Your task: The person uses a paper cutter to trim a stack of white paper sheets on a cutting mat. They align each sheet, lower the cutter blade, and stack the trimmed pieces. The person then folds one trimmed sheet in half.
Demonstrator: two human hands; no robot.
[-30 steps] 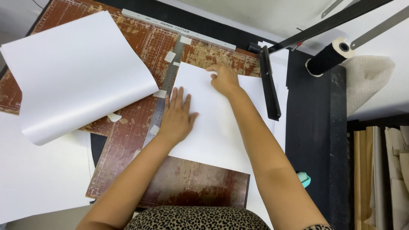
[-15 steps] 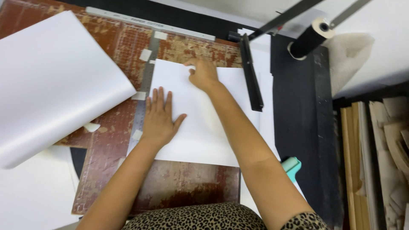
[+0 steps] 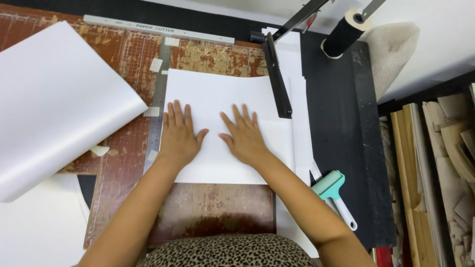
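A white sheet of paper point(image 3: 217, 91) lies flat on the worn brown board of a paper cutter point(image 3: 217, 205). Both of my hands press on it, palms down and fingers spread. My left hand point(image 3: 179, 134) rests at the sheet's left edge, beside a metal ruler strip point(image 3: 159, 106). My right hand point(image 3: 244, 135) lies near the sheet's middle. The cutter's black blade arm point(image 3: 277, 81) is raised along the sheet's right edge, apart from my right hand.
A large curled white sheet point(image 3: 54, 104) covers the board's left part. A teal hand roller point(image 3: 334, 193) lies at the right on the black surface point(image 3: 346, 128). A black roll point(image 3: 342, 33) stands at the back right. Wood offcuts point(image 3: 435, 173) are stacked far right.
My right hand has drawn back from the sheet's far edge to its middle. My left hand stays at the left edge. The view has shifted, so everything sits differently in frame.
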